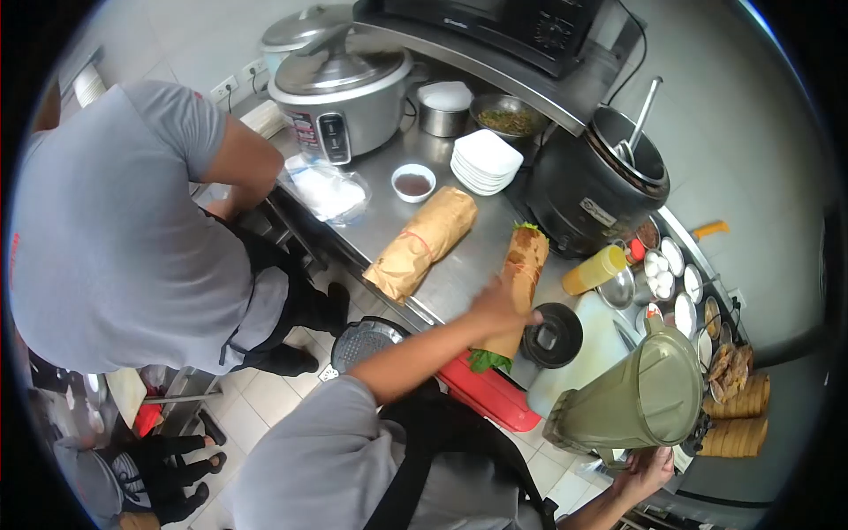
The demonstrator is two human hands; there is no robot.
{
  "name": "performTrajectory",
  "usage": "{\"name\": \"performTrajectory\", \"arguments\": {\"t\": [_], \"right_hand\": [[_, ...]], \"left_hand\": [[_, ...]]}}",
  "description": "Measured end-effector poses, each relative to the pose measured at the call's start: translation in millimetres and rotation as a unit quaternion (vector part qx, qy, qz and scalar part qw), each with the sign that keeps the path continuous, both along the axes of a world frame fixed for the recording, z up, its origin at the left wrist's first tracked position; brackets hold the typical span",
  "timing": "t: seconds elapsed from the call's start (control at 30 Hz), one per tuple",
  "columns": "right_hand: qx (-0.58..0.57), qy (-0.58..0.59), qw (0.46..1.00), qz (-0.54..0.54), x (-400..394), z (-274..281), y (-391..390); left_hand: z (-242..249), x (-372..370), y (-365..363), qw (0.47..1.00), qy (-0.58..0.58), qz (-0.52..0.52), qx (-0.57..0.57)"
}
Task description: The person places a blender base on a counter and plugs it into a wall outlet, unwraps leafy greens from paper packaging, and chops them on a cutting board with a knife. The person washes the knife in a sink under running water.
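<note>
My left hand [501, 306] lies across a long brown-paper bundle of leafy greens [523, 268], its thumb out to the right and its fingers blurred. Greens stick out at both ends, and a band runs round the paper. At the lower right my right hand [647, 473] has hold of a big translucent green pitcher [609, 394] on its handle side, under the rim. The pitcher leans with its mouth to the right. Beside my left thumb sits a round black bowl [553, 335]. A second paper-wrapped bundle [422, 244] rests on the steel counter [459, 287] to the left.
A co-worker [132, 221] in grey stands at left; another person [106, 477] is lower left. Behind are a rice cooker [344, 93], white plates [486, 161], a black soup pot [601, 177], a yellow bottle [594, 270] and several small bowls. A red bin lid [490, 397] lies below the counter edge.
</note>
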State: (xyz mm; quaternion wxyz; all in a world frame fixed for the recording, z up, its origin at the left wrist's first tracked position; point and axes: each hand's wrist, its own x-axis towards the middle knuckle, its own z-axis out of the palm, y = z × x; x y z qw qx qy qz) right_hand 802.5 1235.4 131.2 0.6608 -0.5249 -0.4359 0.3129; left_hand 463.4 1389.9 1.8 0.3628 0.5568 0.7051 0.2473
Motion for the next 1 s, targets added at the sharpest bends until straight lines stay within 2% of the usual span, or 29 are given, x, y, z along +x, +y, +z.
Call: {"name": "performTrajectory", "arguments": {"t": [0.03, 0.2, 0.27, 0.3, 0.37, 0.47, 0.5, 0.63, 0.7, 0.77, 0.83, 0.9, 0.97, 1.0], "right_hand": [[-0.001, -0.020, 1.000, -0.018, -7, 1, 2], [0.008, -0.049, 0.998, -0.040, -18, 7, 3], [-0.001, -0.040, 0.998, -0.053, -20, 10, 5], [0.003, -0.038, 0.998, -0.049, -14, 7, 6], [-0.003, -0.040, 0.997, -0.070, -23, 12, 8], [-0.006, -0.006, 0.994, -0.106, -55, 38, 10], [-0.020, -0.026, 0.992, -0.122, -65, 47, 12], [-0.015, -0.025, 0.986, -0.162, -74, 50, 19], [-0.022, -0.039, 0.984, -0.173, -74, 52, 20], [-0.028, -0.053, 0.981, -0.183, -73, 51, 21], [-0.011, -0.028, 0.992, -0.126, -68, 49, 18], [0.000, -0.038, 0.992, -0.122, -66, 45, 17], [-0.011, -0.057, 0.987, -0.151, -69, 50, 11], [-0.014, -0.060, 0.985, -0.162, -69, 51, 9]], "left_hand": [[0, 13, -2, 0.999, 0.015, -0.014, -0.042], [-23, -13, 13, 1.000, -0.007, -0.007, -0.027], [-38, -41, 17, 0.998, 0.029, -0.039, 0.049], [-40, -53, 21, 0.998, 0.030, -0.037, 0.049], [-42, -76, 25, 0.991, 0.074, -0.044, 0.098], [-43, -98, 29, 0.990, 0.068, -0.037, 0.120], [-37, -102, 27, 0.987, 0.097, -0.021, 0.124], [-25, -123, 26, 0.991, 0.079, -0.004, 0.109], [-8, -155, 44, 0.949, 0.100, 0.069, 0.291], [-18, -211, 79, 0.928, -0.020, 0.201, 0.313], [-2, -242, 91, 0.907, 0.030, 0.374, 0.193], [-72, -290, 131, 0.937, 0.030, 0.346, 0.039], [-69, -297, 142, 0.923, -0.190, 0.322, -0.096], [-82, -303, 154, 0.917, -0.187, 0.333, -0.118]]}}
